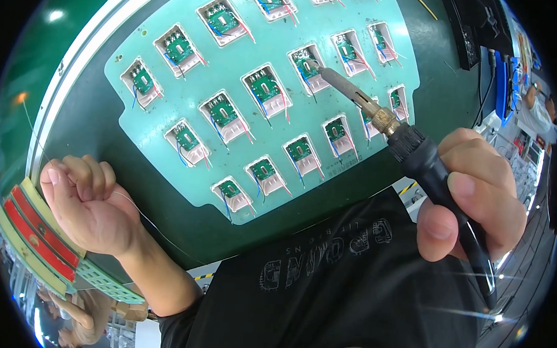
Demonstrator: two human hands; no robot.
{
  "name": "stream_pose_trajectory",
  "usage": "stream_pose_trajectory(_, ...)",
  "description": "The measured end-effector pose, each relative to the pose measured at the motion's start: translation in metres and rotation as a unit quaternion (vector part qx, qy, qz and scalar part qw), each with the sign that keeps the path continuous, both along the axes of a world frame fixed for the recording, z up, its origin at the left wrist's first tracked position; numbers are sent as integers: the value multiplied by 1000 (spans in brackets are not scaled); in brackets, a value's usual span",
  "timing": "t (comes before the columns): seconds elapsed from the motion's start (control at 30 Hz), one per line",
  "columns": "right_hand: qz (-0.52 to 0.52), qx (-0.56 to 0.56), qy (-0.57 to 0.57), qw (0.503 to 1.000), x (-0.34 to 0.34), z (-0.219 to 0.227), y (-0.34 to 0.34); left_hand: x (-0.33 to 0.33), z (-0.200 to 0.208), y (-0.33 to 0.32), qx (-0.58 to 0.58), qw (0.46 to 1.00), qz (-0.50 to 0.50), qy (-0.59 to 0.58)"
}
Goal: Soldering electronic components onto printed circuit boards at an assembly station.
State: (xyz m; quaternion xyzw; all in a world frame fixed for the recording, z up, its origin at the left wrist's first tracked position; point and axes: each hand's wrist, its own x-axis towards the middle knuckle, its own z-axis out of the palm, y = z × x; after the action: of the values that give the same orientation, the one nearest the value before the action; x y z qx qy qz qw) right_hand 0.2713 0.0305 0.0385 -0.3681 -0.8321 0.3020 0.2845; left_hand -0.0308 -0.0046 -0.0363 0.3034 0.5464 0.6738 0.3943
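Note:
My right hand (483,187) grips the black handle of a soldering iron (414,145). Its tip reaches the upper part of a green circuit board (305,63) seated in a white housing. In my left hand (90,207), held off to the left with fingers curled, a thin solder wire (143,216) runs past the fingertips and trails over the wrist. Under the iron lies a pale green tray (192,184) with several rows of white housings. Each clearly seen housing contains a green board with red and blue leads. The iron and right hand cover part of the tray's right side.
Left of my hand stands a red and cream curved rack (40,239) beside a green perforated piece (106,281). A white rail (67,74) borders the dark green bench. Black equipment (474,27) stands at the far right. Other people are at the lower left and right edges.

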Motion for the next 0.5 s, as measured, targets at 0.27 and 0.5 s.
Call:
stream_pose_trajectory(0.27, -60, 30, 169, 983, 19, -4, 13, 1, 1, 0, 0, 1000, 8, -19)
stream_pose_trajectory(0.5, -161, -40, 298, 940, 47, -16, -3, 3, 1, 2, -4, 1000, 2, 7)
